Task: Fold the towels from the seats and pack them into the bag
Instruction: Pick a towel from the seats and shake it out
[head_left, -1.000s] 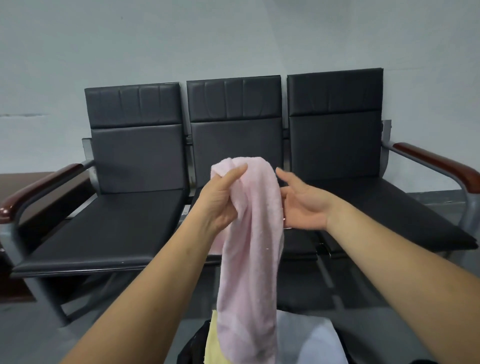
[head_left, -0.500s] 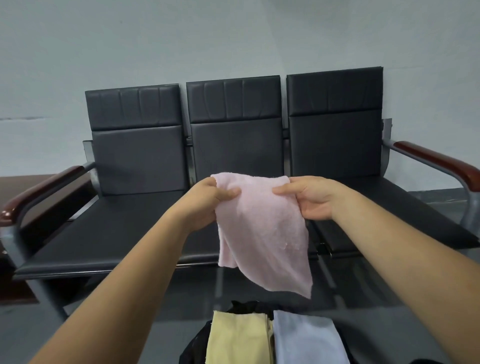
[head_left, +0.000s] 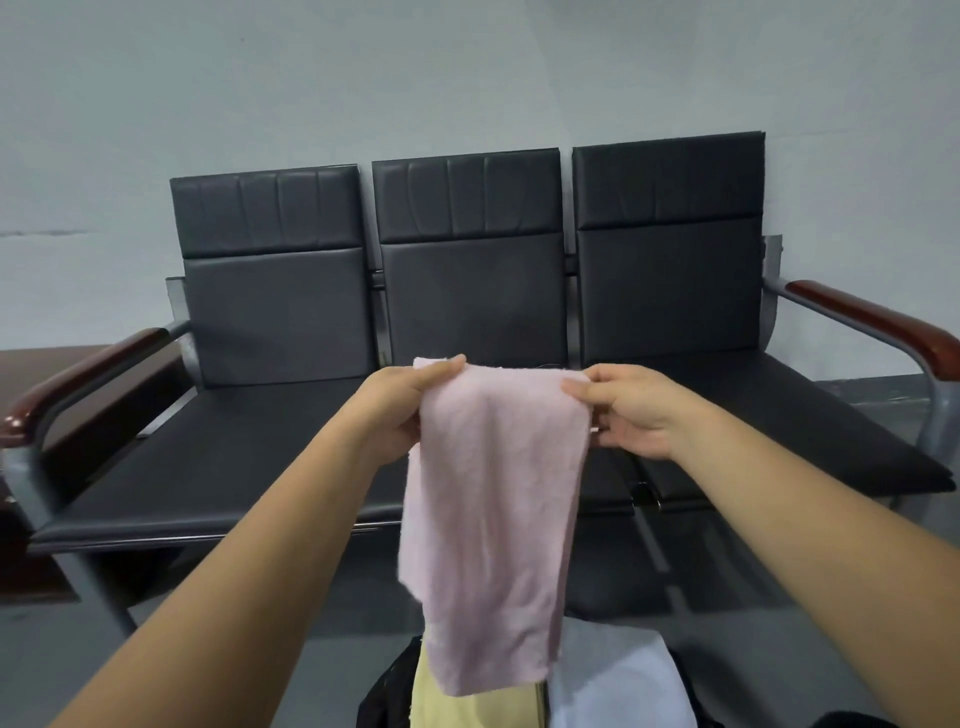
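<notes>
A pink towel (head_left: 493, 519) hangs in the air in front of the black three-seat bench (head_left: 234, 447). My left hand (head_left: 400, 410) pinches its upper left corner and my right hand (head_left: 628, 410) pinches its upper right corner, so the top edge is stretched between them. The towel drops down doubled to just above a black bag (head_left: 384, 696) at the bottom edge. In the bag lie a folded yellow towel (head_left: 467, 706) and a folded pale blue towel (head_left: 618, 686), side by side. The pink towel hides part of both.
The bench has wooden armrests on the left (head_left: 78, 379) and right (head_left: 883, 327), and stands against a grey wall. A dark brown piece of furniture (head_left: 31, 364) is at the far left. Grey floor lies under the bench.
My hands have moved apart and levelled the towel's top edge. The towel now hangs straight and longer, where half a second ago it hung skewed with a corner pointing down right.
</notes>
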